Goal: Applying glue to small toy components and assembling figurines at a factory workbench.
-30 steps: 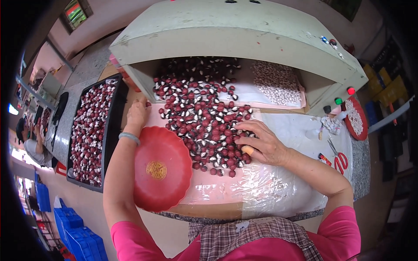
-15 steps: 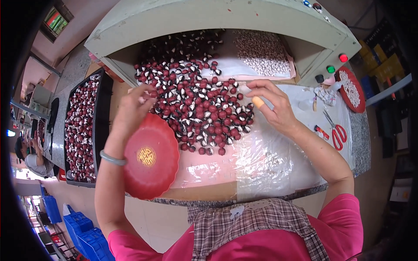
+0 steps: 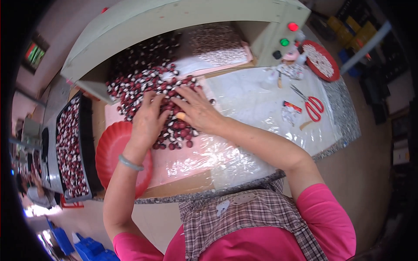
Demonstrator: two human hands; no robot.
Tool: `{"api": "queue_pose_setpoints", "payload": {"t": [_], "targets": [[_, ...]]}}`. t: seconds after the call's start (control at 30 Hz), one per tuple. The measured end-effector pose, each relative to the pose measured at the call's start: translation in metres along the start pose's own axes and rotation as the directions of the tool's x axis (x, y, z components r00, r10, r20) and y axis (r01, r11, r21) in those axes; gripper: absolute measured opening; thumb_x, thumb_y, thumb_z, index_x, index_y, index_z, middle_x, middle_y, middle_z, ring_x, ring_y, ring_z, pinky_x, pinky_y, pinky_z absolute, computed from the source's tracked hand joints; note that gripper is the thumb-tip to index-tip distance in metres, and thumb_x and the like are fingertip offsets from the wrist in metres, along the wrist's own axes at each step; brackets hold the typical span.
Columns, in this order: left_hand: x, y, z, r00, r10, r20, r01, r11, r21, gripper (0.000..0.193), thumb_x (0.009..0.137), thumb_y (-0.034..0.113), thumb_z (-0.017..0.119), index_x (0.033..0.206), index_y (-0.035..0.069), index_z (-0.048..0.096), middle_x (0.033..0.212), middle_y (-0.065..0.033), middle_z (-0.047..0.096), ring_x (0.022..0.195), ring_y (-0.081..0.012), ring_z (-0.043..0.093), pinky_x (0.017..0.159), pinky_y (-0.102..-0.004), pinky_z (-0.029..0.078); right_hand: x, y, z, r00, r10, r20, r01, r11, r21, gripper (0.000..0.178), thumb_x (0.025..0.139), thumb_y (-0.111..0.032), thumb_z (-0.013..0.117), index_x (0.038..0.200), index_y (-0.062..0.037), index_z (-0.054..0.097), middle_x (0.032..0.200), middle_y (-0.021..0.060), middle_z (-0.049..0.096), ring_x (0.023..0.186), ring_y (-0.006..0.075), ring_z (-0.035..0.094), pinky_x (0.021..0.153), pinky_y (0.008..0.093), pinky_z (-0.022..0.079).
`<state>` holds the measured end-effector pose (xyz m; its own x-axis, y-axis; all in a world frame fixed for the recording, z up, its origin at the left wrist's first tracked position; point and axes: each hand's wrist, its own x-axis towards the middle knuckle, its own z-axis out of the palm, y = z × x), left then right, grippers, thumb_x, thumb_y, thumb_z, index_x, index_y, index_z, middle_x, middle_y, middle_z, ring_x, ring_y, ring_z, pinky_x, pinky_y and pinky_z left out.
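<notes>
A heap of small round pieces [image 3: 176,135], dark red, black and white, spreads over the bench in front of the grey cabinet. My left hand [image 3: 148,119] rests on the heap's near left part with its fingers apart. Beside it, my right hand [image 3: 199,111] lies over the heap's right part, fingers spread, a yellow band round one finger. Both palms face down, and the pieces directly beneath them are hidden. Left of the heap sits a red scalloped plate [image 3: 114,145], partly covered by my left forearm.
The grey cabinet [image 3: 174,17] holds more pieces inside. A long black tray [image 3: 88,148] full of similar pieces stands left. On the right lie red-handled scissors [image 3: 314,108], a small red tube [image 3: 292,106] and a red bowl [image 3: 334,75] of white pieces. Clear plastic sheeting [image 3: 244,161] covers the bench.
Both hands have come down and inward onto the heap, drawing close together. Its right side is now bunched further left. The whole view has shifted, moving the bench leftward in the picture.
</notes>
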<state>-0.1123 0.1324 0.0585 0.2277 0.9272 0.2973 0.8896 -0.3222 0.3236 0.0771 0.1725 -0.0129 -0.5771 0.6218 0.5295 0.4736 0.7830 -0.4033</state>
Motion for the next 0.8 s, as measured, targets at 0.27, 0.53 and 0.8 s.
{"api": "queue_pose_setpoints", "payload": {"t": [0.27,0.53,0.8], "targets": [[-0.008,0.026,-0.015,0.997,0.050,-0.060,-0.045,0.996,0.077,0.034,0.082,0.011,0.067,0.114,0.003,0.058,0.119,-0.0143,0.051,0.104,-0.0343,0.056,0.086,-0.0413,0.048,-0.079,-0.006,-0.096,0.949,0.165,-0.269,-0.125,0.979,0.160,0.025,0.087,-0.010,0.058,0.111,-0.0048,0.060,0.124,0.0132,0.052,0.118,0.0296,0.051,0.099,0.0387,0.042],[0.046,0.053,0.026,0.969,0.243,-0.046,-0.245,0.969,-0.031,0.033,0.080,0.010,0.067,0.111,0.001,0.059,0.113,-0.0153,0.053,0.107,-0.0342,0.052,0.092,-0.0399,0.045,-0.117,0.083,-0.134,0.612,0.627,-0.483,-0.597,0.766,0.238,0.058,0.079,0.000,0.062,0.133,-0.0051,0.042,0.134,0.0145,0.043,0.124,0.0294,0.045,0.100,0.0372,0.043],[0.138,0.043,0.102,0.988,0.117,-0.097,-0.117,0.993,0.003,0.036,0.079,0.016,0.069,0.111,0.002,0.059,0.115,-0.0178,0.052,0.109,-0.0350,0.051,0.091,-0.0446,0.046,-0.109,0.080,-0.137,0.577,0.604,-0.550,-0.574,0.779,0.254,0.058,0.078,0.005,0.061,0.132,-0.0028,0.042,0.133,0.0165,0.043,0.123,0.0282,0.046,0.099,0.0368,0.043]]}}
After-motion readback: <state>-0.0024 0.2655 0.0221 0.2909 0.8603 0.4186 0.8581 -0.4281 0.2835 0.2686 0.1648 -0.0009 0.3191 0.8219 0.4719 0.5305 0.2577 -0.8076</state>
